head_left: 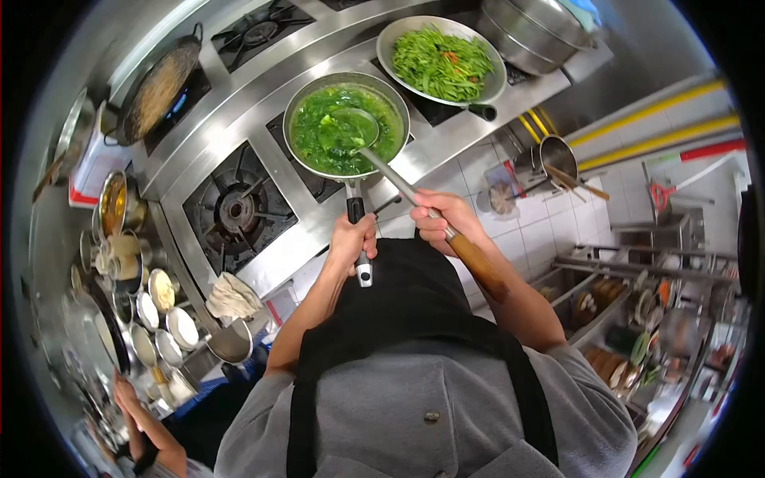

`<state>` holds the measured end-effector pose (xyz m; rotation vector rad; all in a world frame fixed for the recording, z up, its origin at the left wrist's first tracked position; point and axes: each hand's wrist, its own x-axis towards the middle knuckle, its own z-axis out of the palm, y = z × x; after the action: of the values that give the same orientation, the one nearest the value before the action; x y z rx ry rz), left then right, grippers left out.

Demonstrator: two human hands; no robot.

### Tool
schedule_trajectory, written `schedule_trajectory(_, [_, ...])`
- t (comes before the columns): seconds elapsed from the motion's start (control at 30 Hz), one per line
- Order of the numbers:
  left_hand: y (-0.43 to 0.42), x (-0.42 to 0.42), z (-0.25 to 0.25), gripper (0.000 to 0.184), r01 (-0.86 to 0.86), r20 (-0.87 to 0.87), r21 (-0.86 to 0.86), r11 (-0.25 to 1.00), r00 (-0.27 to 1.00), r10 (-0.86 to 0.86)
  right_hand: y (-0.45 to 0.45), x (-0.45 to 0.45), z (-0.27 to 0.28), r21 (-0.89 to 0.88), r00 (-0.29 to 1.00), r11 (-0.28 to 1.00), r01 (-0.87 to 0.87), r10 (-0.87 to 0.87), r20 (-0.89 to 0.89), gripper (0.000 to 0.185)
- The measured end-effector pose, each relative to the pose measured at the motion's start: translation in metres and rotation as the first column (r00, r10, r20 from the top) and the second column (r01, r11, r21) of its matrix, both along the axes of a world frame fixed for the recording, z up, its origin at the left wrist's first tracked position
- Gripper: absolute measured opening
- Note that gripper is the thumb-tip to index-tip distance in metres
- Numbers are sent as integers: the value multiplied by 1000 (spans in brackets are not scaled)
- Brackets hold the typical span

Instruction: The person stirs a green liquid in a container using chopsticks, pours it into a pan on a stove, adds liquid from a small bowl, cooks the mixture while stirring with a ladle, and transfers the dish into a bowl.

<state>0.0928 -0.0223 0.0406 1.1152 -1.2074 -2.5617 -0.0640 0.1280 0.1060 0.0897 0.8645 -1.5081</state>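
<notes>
In front of me a frying pan (290, 150) sits over a burner, full of green leafy vegetables in bright green liquid (312, 131). My left hand (351, 243) is closed around the pan's black and silver handle. A long ladle (392, 175) with a metal shaft and wooden grip is in my right hand (443, 221), fingers wrapped where wood meets metal. The ladle's bowl rests among the greens, partly sunk in the liquid. Behind to the right, a second pan (386, 49) holds cut green vegetables with a few red-orange bits.
A bare gas burner (237, 209) lies left of my pan. A dark wok (171, 84) with brownish contents stands at the far left. A large metal pot (534, 36) is at the back right. Another person's hand (123, 392) shows at lower left, near several bowls and a crumpled cloth (232, 296).
</notes>
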Motion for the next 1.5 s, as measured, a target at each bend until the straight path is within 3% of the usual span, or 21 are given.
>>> schedule_trajectory(0.03, [0, 7, 7, 21, 31, 2, -7, 999, 1000, -31, 8, 10, 8, -76, 978, 993, 95, -79, 191, 8])
schedule_trajectory(0.1, [3, 25, 23, 24, 125, 29, -1, 992, 992, -124, 31, 31, 20, -84, 985, 987, 139, -129, 110, 10])
schedule_trajectory(0.17, [4, 41, 29, 22, 213, 45, 8, 977, 976, -213, 55, 51, 42, 73, 952, 991, 111, -84, -294, 30])
schedule_trajectory(0.2, [6, 46, 37, 19, 267, 62, -8, 964, 962, -266, 70, 60, 42, 89, 922, 987, 132, -89, -376, 48])
schedule_trajectory(0.23, [10, 51, 42, 17, 323, 83, -17, 946, 943, -321, 84, 71, 43, 86, 925, 984, 156, -115, -362, 48])
schedule_trajectory(0.3, [15, 55, 44, 16, 419, 97, -7, 908, 904, -417, 116, 87, 46, 238, 790, 941, 239, -46, -612, 54])
schedule_trajectory(0.43, [44, 48, 49, 17, 618, 64, 51, 784, 782, -620, 190, 121, 31, 240, 642, 857, 455, -129, -756, 53])
schedule_trajectory(0.57, [99, 21, 52, 15, 762, 38, 86, 642, 641, -766, 253, 165, 9, 242, 328, 644, 726, -15, -944, 49])
schedule_trajectory(0.6, [113, 15, 53, 15, 793, 48, 76, 604, 602, -797, 264, 174, 19, 344, 380, 570, 746, 60, -923, 48])
schedule_trajectory(0.63, [130, 8, 54, 15, 828, 55, 67, 557, 554, -831, 278, 184, 10, 270, 281, 535, 800, 64, -958, 49])
schedule_trajectory(0.73, [184, -18, 62, 14, 910, 77, 27, 415, 412, -908, 310, 207, 16, 262, 250, 336, 905, 79, -965, 46])
schedule_trajectory(0.77, [203, -25, 63, 14, 927, 45, 10, 376, 375, -926, 322, 213, 6, 153, 141, 292, 944, 61, -988, 47])
schedule_trajectory(0.8, [221, -31, 62, 14, 946, 6, 11, 325, 325, -946, 335, 220, -1, 153, 134, 258, 954, 89, -987, 49])
schedule_trajectory(0.97, [310, -67, 78, 15, 991, -104, 21, 130, 131, -986, 391, 238, -15, 149, 140, 7, 989, 300, -944, 48])
schedule_trajectory(1.0, [330, -72, 81, 16, 996, -116, -3, 87, 86, -990, 402, 243, -11, 226, 226, -28, 974, 248, -942, 48])
schedule_trajectory(1.1, [381, -89, 94, 18, 998, -142, -57, -15, -23, -990, 432, 252, 1, 229, 257, -145, 963, 219, -941, 49])
schedule_trajectory(1.13, [394, -93, 100, 17, 997, -134, -58, -55, -63, -989, 438, 253, 16, 305, 335, -179, 935, 172, -926, 50])
schedule_trajectory(1.3, [465, -108, 123, 15, 974, -117, -62, -219, -225, -967, 478, 270, 36, 171, 250, -322, 931, 221, -943, 54])
schedule_trajectory(1.37, [486, -111, 133, 14, 964, -110, -58, -261, -266, -958, 487, 274, 54, 233, 379, -385, 893, 365, -850, 54])
schedule_trajectory(1.43, [501, -113, 142, 14, 953, -106, -41, -302, -304, -947, 483, 273, 78, 304, 466, -428, 851, 350, -812, 57])
schedule_trajectory(1.5, [510, -117, 142, 17, 938, -116, -49, -344, -347, -931, 478, 266, 97, 528, 706, -476, 703, 372, -603, 66])
